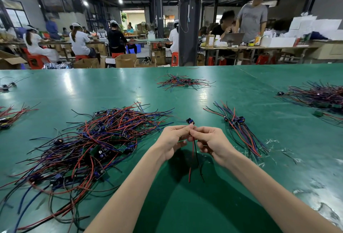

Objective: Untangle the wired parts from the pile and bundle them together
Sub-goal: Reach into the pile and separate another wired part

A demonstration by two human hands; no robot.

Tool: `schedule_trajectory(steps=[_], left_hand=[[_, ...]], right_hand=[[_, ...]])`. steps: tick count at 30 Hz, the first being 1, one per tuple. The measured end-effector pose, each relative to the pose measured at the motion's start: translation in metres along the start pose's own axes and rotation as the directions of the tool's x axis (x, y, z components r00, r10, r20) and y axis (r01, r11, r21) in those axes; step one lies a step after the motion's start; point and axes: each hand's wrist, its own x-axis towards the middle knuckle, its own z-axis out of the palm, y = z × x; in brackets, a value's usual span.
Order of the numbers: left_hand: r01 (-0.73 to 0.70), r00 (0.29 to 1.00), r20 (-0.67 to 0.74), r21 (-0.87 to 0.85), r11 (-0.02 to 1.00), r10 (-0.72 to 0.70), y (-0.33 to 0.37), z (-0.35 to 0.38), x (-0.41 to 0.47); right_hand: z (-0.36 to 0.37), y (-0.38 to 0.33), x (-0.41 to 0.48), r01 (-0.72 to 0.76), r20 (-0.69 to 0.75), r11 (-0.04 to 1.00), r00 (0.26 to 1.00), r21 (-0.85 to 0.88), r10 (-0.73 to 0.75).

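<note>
Busy factory floor out back, people [79, 41] sat at benches, cardboard boxes [126, 60] on the floor, and up front a big green worktop [194, 212] with wire all over it.

So where's this at? One wired part [189, 121] is clear of the big tangled pile [92, 140] on the left and is held up over the worktop, dead centre, between both hands. Its little black-and-blue body pokes up on top, and the red and black leads [193, 151] hang down from the fingers with their ends loose.

Now the grip. The left hand [172, 140] and the right hand [213, 142] meet fingertip to fingertip just under that black-and-blue body. Both are narrow, a pinch on the leads with the other fingers curled in. The fingers overlap, so I can't tell which ones do the actual pinching.

My read: this is the tidy-up-one-piece step, somewhere between pulling a part out and adding it to the stack. Next move calls for laying it onto the sorted bundle [239, 130] off to the right, body end lined up with the others and leads running the same way. Then it's back to the pile, which looks like it has loads left in it.

More wire heaps sit further back [182, 82] and at the far right [319, 95].
</note>
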Motion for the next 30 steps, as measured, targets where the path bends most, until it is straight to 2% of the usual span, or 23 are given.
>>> schedule_trajectory(steps=[4, 11, 17, 19, 21, 23, 25, 30], left_hand=[[-0.011, 1.0, 0.006, -0.037, 0.999, 0.011, 0.0, -0.001, 0.001], [-0.031, 0.999, -0.006, 0.022, 0.999, 0.031, -0.001, 0.0, -0.001], [-0.12, 0.992, -0.04, 0.07, 0.99, 0.123, -0.005, 0.003, 0.0], [-0.183, 0.98, -0.06, 0.117, 0.976, 0.19, -0.007, 0.004, 0.001], [-0.26, 0.955, -0.074, 0.248, 0.933, 0.286, -0.009, 0.005, 0.002], [-0.322, 0.92, -0.063, 0.44, 0.838, 0.386, -0.01, 0.005, 0.003], [-0.352, 0.893, -0.049, 0.543, 0.762, 0.447, -0.01, 0.003, 0.004], [-0.353, 0.882, -0.123, 0.467, 0.811, 0.455, -0.003, 0.002, 0.003]], right_hand=[[0.0, 0.001, 0.0, -0.035, 0.002, 0.999, 0.999, -0.033, 0.035], [0.004, 0.002, -0.001, -0.064, 0.004, 0.997, 0.998, -0.039, 0.064], [0.007, 0.002, -0.002, -0.055, 0.005, 0.996, 0.998, -0.063, 0.056], [0.007, 0.001, -0.003, -0.065, -0.01, 0.996, 0.998, -0.063, 0.064], [0.007, 0.001, -0.003, -0.086, -0.037, 0.993, 0.996, -0.079, 0.083], [0.007, 0.003, -0.003, -0.106, -0.069, 0.989, 0.993, -0.101, 0.099], [0.007, 0.005, -0.003, -0.097, -0.08, 0.987, 0.993, -0.126, 0.087], [0.009, 0.003, -0.004, -0.025, -0.031, 0.989, 0.999, -0.148, 0.021]])
